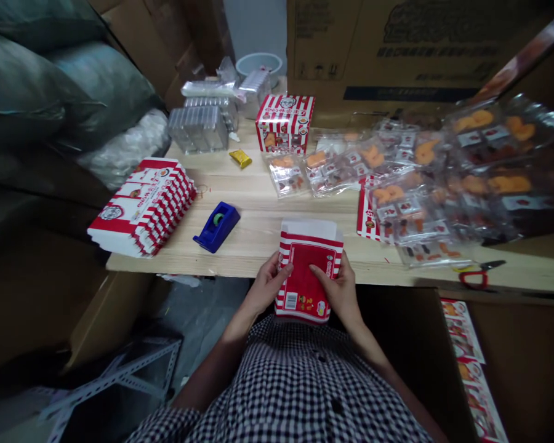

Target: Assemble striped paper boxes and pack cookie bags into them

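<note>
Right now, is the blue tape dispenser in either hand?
No, the dispenser sits on the table; left hand and right hand hold the carton.

Held at the near edge of the bench (258, 212): a red carton (303, 277) with striped red-and-white borders, printed face up, barcode (290, 301) at lower left, pale flap (309, 229) extending from the far end.

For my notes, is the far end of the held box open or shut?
Open, it seems: white card extends past the red panel, not tucked in.
</note>
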